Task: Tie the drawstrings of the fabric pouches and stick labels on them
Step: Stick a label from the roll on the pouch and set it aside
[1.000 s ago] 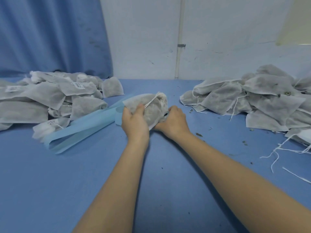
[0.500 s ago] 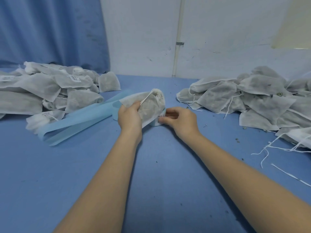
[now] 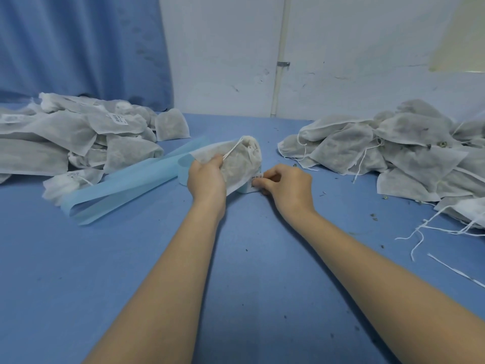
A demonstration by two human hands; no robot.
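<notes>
I am gripping a filled pouch (image 3: 237, 164) in my left hand (image 3: 207, 179) while my right hand (image 3: 284, 185) is pinching a label (image 3: 256, 181) at its four o'clock corner, mid-worktop (image 3: 131, 271).

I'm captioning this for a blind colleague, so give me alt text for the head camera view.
A person's left hand holds a tied white fabric pouch above a blue table while the right hand pinches a small printed label at a light blue roll. Labelled pouches are piled at left, and pouches with loose drawstrings at right.
</notes>
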